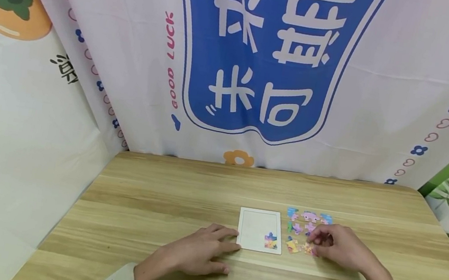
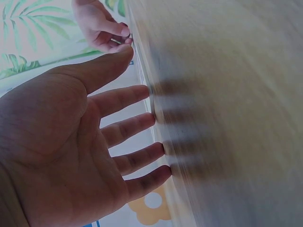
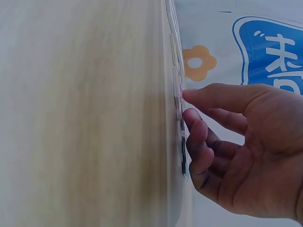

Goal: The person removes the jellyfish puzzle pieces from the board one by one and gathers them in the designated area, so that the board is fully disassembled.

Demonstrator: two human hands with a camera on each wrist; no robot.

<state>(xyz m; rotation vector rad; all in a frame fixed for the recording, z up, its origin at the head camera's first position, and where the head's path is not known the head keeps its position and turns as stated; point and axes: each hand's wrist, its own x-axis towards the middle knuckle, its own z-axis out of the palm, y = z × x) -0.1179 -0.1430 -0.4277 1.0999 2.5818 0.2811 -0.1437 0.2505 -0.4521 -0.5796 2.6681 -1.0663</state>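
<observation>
A white puzzle tray (image 1: 257, 226) lies flat on the table, with a few joined colourful pieces (image 1: 271, 241) in its lower right corner. My left hand (image 1: 204, 249) is spread beside it, two fingertips at the tray's left edge. In the left wrist view its fingers (image 2: 125, 99) are nearly straight, with tips down at the table. To the right of the tray, my right hand (image 1: 339, 244) has thumb and index finger pinched at a yellow-pink puzzle piece (image 1: 309, 250), partly covered by the hand. The right wrist view shows the other fingers (image 3: 201, 161) curled.
Several loose puzzle pieces (image 1: 310, 216) lie in rows right of the tray, some partly behind the right hand. One yellow piece (image 1: 292, 245) sits between the tray and that hand. The wooden table (image 1: 147, 196) meets a printed cloth (image 1: 105, 37) at its back edge.
</observation>
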